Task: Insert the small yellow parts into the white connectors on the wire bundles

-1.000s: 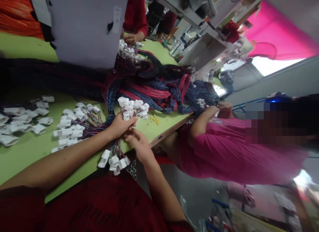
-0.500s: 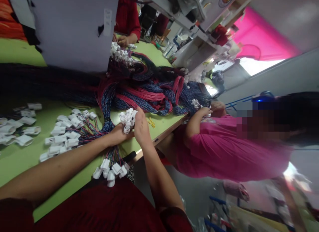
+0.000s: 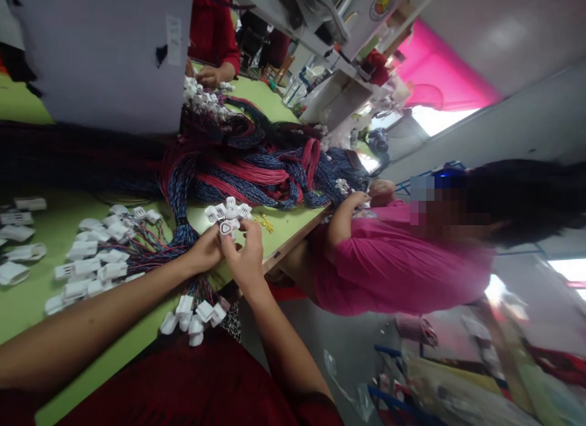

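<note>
My left hand (image 3: 207, 250) is closed around a bunch of white plastic connectors (image 3: 229, 210) that fan out above its fingers. From the right, my right hand (image 3: 246, 255) pinches one connector of that bunch between thumb and fingers. Beside my left wrist a tied bundle of blue wires (image 3: 184, 231) lies on the green table (image 3: 137, 310). Many loose-ended white connectors (image 3: 98, 255) spread to the left of it. Another cluster of white connectors (image 3: 196, 316) hangs by the table edge near my body. Small yellow pieces (image 3: 264, 223) lie just past my right hand.
Thick coils of blue and pink wire (image 3: 256, 173) run across the table. A grey panel (image 3: 110, 60) stands at the back left. A co-worker in a pink shirt (image 3: 389, 261) sits on the right, hands on wires. Another person's red sleeve (image 3: 213, 32) shows behind.
My right hand has turned from lying edge-on against the connector bunch to pinching one connector. The bunch has fanned out more. The whole view has shifted, so things appear further left.
</note>
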A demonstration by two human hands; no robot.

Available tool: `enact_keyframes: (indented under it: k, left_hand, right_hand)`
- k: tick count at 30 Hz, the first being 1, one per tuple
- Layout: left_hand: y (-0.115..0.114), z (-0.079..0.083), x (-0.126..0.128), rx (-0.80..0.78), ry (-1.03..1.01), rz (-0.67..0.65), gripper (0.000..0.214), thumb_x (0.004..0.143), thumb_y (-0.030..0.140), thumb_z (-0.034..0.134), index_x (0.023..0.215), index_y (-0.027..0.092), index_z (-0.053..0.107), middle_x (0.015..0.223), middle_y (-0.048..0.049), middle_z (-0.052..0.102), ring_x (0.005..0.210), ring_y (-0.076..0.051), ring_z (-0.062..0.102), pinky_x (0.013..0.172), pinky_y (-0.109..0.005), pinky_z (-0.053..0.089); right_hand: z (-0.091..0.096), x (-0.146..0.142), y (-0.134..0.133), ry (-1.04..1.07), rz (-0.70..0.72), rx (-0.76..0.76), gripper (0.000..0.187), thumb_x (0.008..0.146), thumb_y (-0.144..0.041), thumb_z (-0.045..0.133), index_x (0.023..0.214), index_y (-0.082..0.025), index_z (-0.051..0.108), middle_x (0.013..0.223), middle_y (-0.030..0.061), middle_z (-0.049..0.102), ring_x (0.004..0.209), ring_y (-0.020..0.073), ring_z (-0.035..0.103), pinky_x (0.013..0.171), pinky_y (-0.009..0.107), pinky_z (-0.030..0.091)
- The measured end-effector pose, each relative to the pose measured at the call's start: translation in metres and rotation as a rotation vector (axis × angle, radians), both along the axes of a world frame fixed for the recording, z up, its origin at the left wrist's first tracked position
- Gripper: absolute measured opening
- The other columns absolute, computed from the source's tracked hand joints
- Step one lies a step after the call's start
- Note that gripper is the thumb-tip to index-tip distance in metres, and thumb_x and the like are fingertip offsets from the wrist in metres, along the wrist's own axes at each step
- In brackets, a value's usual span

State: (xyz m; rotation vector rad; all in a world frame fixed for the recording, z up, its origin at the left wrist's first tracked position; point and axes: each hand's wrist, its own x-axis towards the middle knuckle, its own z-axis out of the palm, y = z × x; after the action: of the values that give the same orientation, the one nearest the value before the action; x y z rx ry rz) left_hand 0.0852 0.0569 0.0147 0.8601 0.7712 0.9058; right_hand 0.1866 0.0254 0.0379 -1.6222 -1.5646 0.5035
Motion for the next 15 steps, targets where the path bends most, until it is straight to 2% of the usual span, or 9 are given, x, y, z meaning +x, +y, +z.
enact_keyframes:
  k: [3, 5, 7, 10, 12, 15]
  left_hand:
    - [0.0, 0.004, -0.007, 0.112, -0.005, -0.066, 0.028, 0.052, 0.016, 0.071, 0.079, 0.017, 0.063, 0.076, -0.0011, 0.065, 0.079, -0.02, 0.058, 0.073, -0.027, 0.047]
    - [0.001, 0.006, -0.01, 0.14, -0.009, -0.104, 0.026, 0.056, 0.018, 0.069, 0.082, 0.016, 0.064, 0.076, -0.0009, 0.065, 0.077, -0.019, 0.058, 0.073, -0.026, 0.046]
    - [0.002, 0.006, -0.012, 0.117, -0.032, -0.124, 0.022, 0.059, 0.02, 0.066, 0.081, 0.017, 0.064, 0.075, -0.0001, 0.065, 0.076, -0.018, 0.058, 0.074, -0.026, 0.045]
    - [0.003, 0.004, -0.013, 0.053, -0.056, -0.132, 0.008, 0.061, 0.025, 0.059, 0.065, 0.018, 0.061, 0.063, 0.0008, 0.061, 0.066, -0.016, 0.055, 0.065, -0.024, 0.044]
    - [0.003, 0.003, -0.014, 0.053, -0.012, -0.12, 0.014, 0.063, 0.029, 0.055, 0.055, 0.018, 0.056, 0.054, 0.0009, 0.054, 0.057, -0.014, 0.05, 0.058, -0.024, 0.041]
    - [0.003, 0.005, -0.014, 0.131, 0.104, -0.143, 0.021, 0.068, 0.032, 0.056, 0.052, 0.018, 0.052, 0.05, 0.0018, 0.049, 0.051, -0.013, 0.044, 0.053, -0.024, 0.037]
  right_hand:
    - [-0.003, 0.005, 0.008, -0.01, 0.014, 0.091, 0.011, 0.077, -0.027, 0.051, 0.085, -0.021, 0.051, 0.088, 0.0045, 0.052, 0.089, 0.0179, 0.048, 0.085, 0.034, 0.039]
    - [-0.004, 0.007, 0.011, 0.011, 0.009, 0.086, 0.008, 0.076, -0.028, 0.052, 0.079, -0.021, 0.05, 0.084, 0.0026, 0.051, 0.085, 0.0166, 0.048, 0.082, 0.032, 0.04]
    - [-0.002, 0.008, 0.012, 0.043, -0.02, 0.046, 0.013, 0.074, -0.033, 0.056, 0.073, -0.022, 0.049, 0.08, 0.0008, 0.051, 0.08, 0.0154, 0.048, 0.077, 0.03, 0.041]
    - [-0.001, 0.008, 0.009, 0.164, -0.031, -0.11, 0.02, 0.074, -0.04, 0.058, 0.073, -0.022, 0.05, 0.068, -0.0025, 0.052, 0.066, 0.0136, 0.049, 0.067, 0.028, 0.041]
    - [-0.002, 0.011, 0.006, 0.273, -0.006, -0.202, 0.02, 0.075, -0.042, 0.057, 0.076, -0.023, 0.052, 0.061, -0.0044, 0.051, 0.059, 0.0129, 0.048, 0.061, 0.027, 0.041]
    - [-0.007, 0.019, 0.0, 0.36, -0.041, -0.192, 0.019, 0.074, -0.041, 0.058, 0.079, -0.023, 0.056, 0.064, -0.0035, 0.054, 0.062, 0.0133, 0.05, 0.062, 0.026, 0.041]
